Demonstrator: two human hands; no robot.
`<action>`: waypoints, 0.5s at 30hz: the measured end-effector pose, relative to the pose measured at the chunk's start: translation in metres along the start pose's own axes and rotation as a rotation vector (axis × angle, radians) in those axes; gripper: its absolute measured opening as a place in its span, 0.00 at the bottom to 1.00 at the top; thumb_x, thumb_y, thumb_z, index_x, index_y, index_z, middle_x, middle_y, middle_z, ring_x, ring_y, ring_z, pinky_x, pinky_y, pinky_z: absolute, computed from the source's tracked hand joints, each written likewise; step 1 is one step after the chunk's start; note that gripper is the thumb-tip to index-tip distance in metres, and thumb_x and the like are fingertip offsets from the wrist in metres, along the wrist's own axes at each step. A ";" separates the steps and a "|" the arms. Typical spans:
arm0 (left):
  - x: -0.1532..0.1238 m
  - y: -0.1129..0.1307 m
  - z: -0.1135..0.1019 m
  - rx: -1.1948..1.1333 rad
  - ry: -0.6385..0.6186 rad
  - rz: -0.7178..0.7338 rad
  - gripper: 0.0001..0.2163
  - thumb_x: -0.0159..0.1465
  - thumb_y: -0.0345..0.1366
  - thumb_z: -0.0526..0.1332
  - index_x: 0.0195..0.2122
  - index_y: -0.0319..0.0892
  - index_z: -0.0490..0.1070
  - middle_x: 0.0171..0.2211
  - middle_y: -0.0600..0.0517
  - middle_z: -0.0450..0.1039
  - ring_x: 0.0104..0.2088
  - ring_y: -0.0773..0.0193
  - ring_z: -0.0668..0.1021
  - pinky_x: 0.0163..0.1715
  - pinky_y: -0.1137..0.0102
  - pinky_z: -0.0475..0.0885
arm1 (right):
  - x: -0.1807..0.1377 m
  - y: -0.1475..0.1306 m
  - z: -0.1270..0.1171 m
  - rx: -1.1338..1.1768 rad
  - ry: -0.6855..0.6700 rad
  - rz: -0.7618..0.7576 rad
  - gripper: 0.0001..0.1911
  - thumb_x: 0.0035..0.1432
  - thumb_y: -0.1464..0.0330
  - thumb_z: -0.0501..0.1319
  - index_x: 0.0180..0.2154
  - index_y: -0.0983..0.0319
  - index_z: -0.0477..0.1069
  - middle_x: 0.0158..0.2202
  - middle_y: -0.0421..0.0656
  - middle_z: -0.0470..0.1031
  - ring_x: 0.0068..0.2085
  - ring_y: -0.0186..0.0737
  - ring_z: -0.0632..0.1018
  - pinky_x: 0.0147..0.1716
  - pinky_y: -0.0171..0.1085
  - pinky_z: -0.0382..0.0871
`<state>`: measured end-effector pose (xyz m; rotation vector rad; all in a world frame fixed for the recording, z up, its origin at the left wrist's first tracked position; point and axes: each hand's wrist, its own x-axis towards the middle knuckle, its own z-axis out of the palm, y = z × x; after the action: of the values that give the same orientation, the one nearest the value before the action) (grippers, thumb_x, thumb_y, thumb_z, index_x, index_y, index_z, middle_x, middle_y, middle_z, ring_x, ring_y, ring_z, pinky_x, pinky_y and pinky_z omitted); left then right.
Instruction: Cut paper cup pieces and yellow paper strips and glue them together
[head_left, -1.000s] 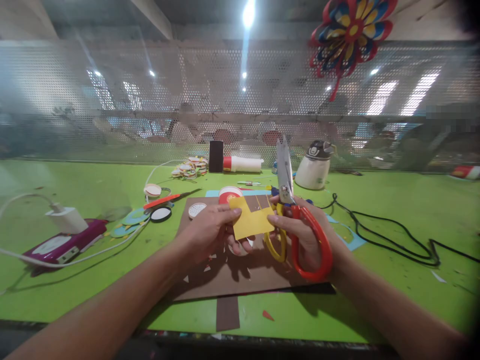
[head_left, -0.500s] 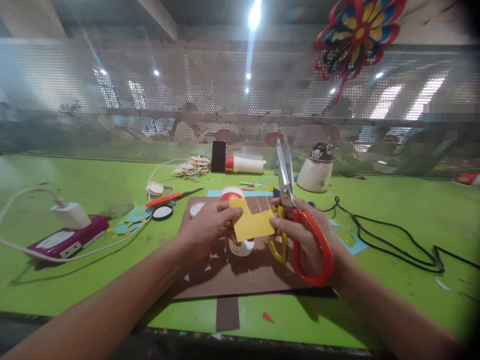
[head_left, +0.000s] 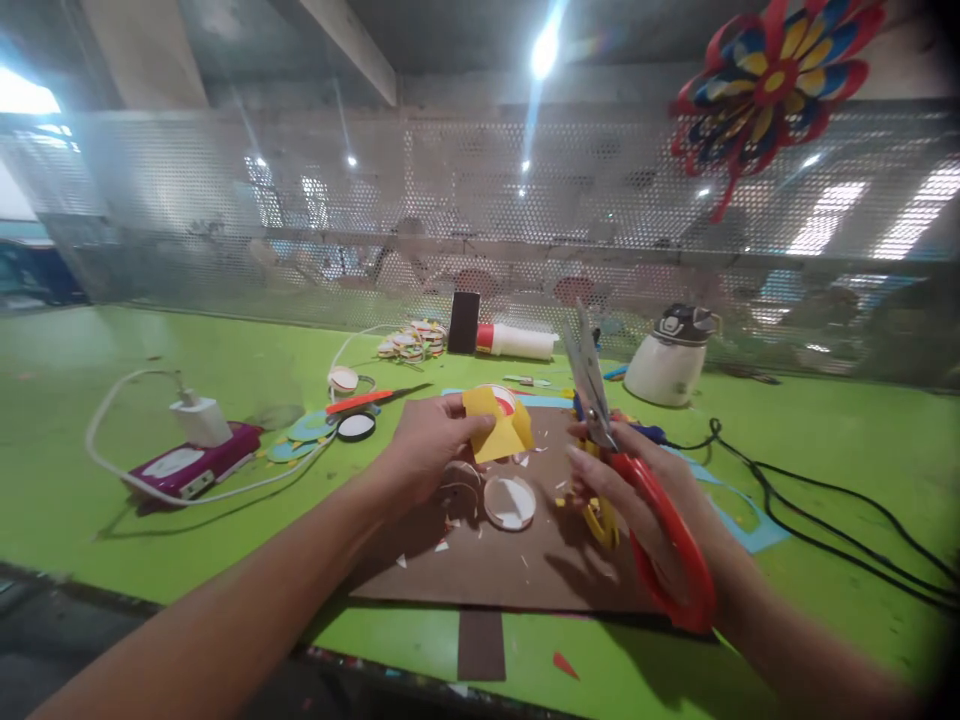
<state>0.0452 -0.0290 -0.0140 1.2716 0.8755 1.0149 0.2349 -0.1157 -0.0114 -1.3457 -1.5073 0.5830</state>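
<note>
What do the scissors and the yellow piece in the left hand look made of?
Scissor blades: likely steel, grey with metallic sheen. Red handle: probably plastic, smooth and evenly coloured. Yellow piece: apparently matte paper or card, given its thin edges.

on my remote feed this looks like a craft workshop — a green worktable (head_left: 45, 450) with paper scraps (head_left: 442, 546) strewn on a brown board (head_left: 555, 575), scissors (head_left: 596, 422) to the right, a perforated screen (head_left: 480, 170) along the far side — plus a colourful flower ornament (head_left: 776, 85) hanging far right.

Your right hand (head_left: 679, 470) leaves the yellow paper (head_left: 501, 442) and shifts right with the scissors (head_left: 598, 415); only your left hand (head_left: 424, 450) holds it
</note>
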 end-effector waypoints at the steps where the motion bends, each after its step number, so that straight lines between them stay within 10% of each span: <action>1: 0.000 -0.001 0.000 0.000 -0.012 -0.008 0.13 0.53 0.31 0.66 0.40 0.36 0.73 0.33 0.47 0.76 0.26 0.65 0.77 0.23 0.71 0.71 | 0.000 0.001 0.001 -0.038 0.010 -0.016 0.19 0.52 0.55 0.62 0.42 0.60 0.71 0.30 0.44 0.76 0.29 0.44 0.77 0.30 0.42 0.73; 15: -0.011 -0.008 0.012 0.018 -0.317 -0.025 0.13 0.52 0.30 0.68 0.40 0.38 0.75 0.29 0.51 0.77 0.26 0.70 0.76 0.25 0.77 0.68 | -0.006 -0.003 0.012 0.058 0.060 -0.019 0.14 0.47 0.68 0.63 0.39 0.60 0.70 0.30 0.42 0.79 0.30 0.43 0.79 0.30 0.39 0.73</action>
<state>0.0539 -0.0439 -0.0210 1.3874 0.6543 0.7603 0.2222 -0.1191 -0.0158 -1.2917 -1.4431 0.5659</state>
